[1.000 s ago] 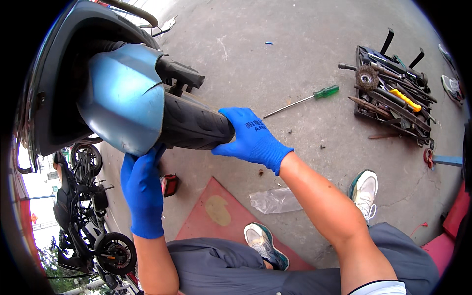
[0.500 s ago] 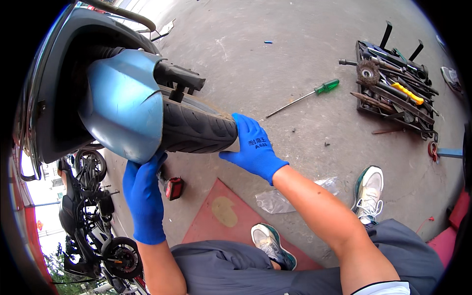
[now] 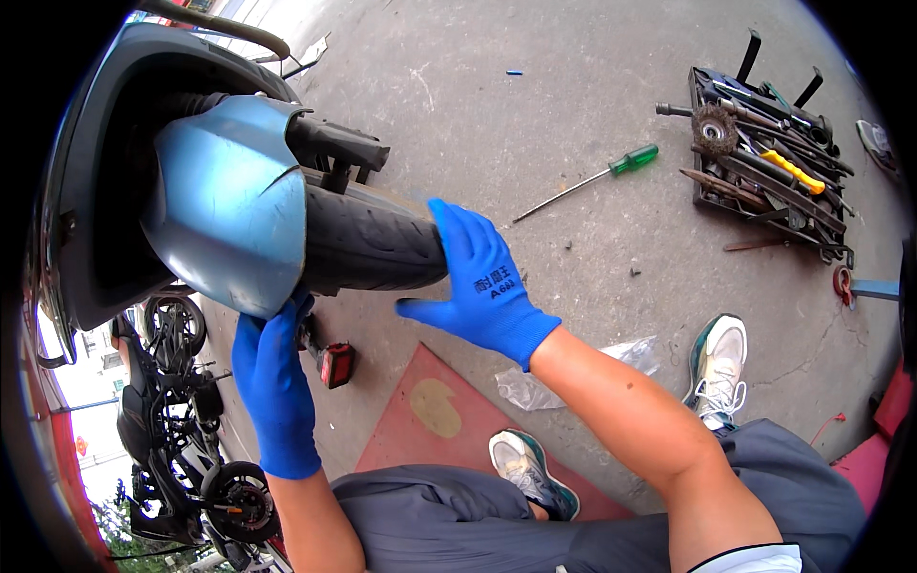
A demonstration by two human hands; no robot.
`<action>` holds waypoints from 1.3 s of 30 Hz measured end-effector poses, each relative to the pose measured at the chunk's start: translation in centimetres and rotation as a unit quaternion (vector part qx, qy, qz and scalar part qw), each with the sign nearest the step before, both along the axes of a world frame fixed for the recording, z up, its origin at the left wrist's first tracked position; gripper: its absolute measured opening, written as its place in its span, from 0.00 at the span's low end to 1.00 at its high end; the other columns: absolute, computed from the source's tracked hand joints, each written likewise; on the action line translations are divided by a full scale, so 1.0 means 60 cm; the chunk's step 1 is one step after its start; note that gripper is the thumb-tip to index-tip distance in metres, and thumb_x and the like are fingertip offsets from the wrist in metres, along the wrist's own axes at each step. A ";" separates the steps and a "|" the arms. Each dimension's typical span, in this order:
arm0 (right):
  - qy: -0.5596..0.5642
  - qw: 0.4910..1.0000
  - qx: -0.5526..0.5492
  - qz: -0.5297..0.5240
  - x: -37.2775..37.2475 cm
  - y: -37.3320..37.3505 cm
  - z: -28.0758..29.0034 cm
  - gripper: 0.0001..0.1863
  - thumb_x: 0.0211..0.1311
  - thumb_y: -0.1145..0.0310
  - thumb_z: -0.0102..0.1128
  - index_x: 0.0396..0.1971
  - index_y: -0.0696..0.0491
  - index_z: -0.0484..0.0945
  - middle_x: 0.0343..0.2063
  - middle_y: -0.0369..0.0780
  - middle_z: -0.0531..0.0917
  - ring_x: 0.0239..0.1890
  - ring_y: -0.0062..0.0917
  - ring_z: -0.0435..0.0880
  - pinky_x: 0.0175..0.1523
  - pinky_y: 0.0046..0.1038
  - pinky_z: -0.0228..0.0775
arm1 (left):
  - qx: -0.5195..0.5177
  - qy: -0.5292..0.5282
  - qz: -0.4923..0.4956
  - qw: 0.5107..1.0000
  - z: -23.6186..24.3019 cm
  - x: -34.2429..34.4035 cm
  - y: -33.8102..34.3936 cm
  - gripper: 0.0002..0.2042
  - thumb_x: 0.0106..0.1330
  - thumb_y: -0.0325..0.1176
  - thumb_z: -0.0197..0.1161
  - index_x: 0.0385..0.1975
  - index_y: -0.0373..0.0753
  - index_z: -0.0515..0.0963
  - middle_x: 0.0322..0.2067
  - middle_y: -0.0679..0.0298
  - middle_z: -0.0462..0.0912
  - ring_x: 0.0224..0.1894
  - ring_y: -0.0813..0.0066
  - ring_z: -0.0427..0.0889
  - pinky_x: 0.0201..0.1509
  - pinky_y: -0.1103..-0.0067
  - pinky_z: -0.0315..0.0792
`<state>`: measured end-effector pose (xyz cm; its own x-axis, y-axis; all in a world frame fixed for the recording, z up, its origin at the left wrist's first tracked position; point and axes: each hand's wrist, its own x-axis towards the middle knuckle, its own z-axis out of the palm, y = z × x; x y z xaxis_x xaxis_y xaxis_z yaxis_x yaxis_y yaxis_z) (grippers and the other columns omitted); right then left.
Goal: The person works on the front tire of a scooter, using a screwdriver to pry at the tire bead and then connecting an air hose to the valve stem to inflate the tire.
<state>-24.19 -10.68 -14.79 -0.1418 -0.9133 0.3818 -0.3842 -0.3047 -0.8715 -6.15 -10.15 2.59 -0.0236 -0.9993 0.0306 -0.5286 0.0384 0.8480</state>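
A scooter's front wheel points toward me at the upper left, with a black treaded tire (image 3: 377, 244) under a scratched blue front fender (image 3: 229, 201). In a blue glove, my right hand (image 3: 485, 291) lies against the near end of the tire. Its fingers are stretched along the tire's right side, and the thumb stands wide apart below. My left hand (image 3: 277, 387), gloved alike, reaches up to the fender's lower edge. Its fingers are bent together around that edge, with their tips partly hidden beside the tire.
A green-handled screwdriver (image 3: 592, 181) lies on the concrete. Beyond it stands a black tool tray (image 3: 702, 196) heaped with tools. A red and black tool (image 3: 336, 365), a clear plastic bag (image 3: 535, 387) and a red mat (image 3: 401, 420) are near my feet. Motorcycles (image 3: 181, 420) stand at left.
My right hand has shifted slightly left and its thumb has spread farther from the fingers. My left hand stays at the fender's edge. The whole view has moved a little.
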 end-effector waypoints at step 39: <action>-0.020 0.999 -0.037 0.007 -0.012 -0.009 0.015 0.47 0.43 0.53 0.75 0.63 0.55 0.62 0.54 0.49 0.72 0.59 0.44 0.70 0.63 0.42 0.64 | -0.004 -0.011 -0.001 1.000 -0.001 -0.007 -0.001 0.23 0.74 0.37 0.49 0.61 0.24 0.65 0.55 0.47 0.77 0.57 0.54 0.79 0.65 0.63 0.69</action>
